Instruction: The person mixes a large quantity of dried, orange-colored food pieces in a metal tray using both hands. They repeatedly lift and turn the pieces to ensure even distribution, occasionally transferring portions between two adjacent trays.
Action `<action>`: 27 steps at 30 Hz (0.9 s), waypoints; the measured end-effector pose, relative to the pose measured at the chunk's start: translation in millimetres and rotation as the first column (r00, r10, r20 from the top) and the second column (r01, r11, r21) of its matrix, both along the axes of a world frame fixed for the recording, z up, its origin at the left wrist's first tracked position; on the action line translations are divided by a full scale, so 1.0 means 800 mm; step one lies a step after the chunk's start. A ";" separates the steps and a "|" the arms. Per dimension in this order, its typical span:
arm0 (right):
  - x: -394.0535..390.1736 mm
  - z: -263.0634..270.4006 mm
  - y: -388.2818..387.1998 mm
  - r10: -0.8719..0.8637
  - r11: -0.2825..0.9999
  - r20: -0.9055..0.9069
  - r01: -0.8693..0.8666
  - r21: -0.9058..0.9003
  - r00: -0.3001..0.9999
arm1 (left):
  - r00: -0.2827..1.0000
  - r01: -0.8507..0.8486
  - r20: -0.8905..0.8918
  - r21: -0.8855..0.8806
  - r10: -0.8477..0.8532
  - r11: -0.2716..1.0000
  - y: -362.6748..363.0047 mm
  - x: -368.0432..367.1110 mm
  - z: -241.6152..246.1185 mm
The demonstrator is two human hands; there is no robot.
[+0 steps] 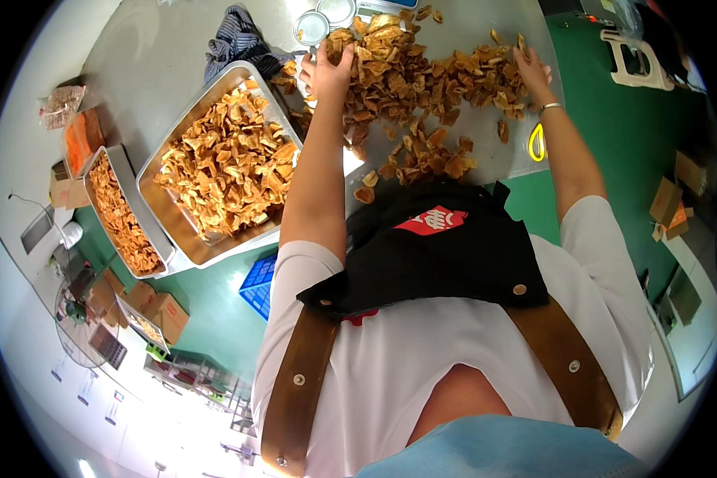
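Observation:
A spread pile of dried brown-orange slices covers the metal table in front of me. My left hand is at the pile's left edge, fingers spread and touching slices. At the pile's right end is my right hand, with a bracelet on the wrist. One slice stands at its fingertips; whether it is gripped cannot be told. A smaller cluster of slices lies nearer my black apron. Left of my left forearm, a deep metal tray contains many similar slices.
A narrower metal tray of slices stands farther left. Beyond the large tray are a striped cloth, round metal lids and a scale. A yellow loop lies by the table's right edge. A plastic stool and blue crate are on the floor.

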State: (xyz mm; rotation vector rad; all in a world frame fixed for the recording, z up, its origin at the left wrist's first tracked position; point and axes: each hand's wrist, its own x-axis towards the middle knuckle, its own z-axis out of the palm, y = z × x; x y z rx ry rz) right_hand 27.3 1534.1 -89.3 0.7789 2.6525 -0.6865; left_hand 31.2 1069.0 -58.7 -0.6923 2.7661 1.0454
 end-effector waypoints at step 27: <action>0.104 0.105 -0.324 -0.172 0.318 0.349 0.387 -0.865 0.921 | 0.993 -0.110 0.038 0.602 0.110 0.791 0.083 0.128 0.068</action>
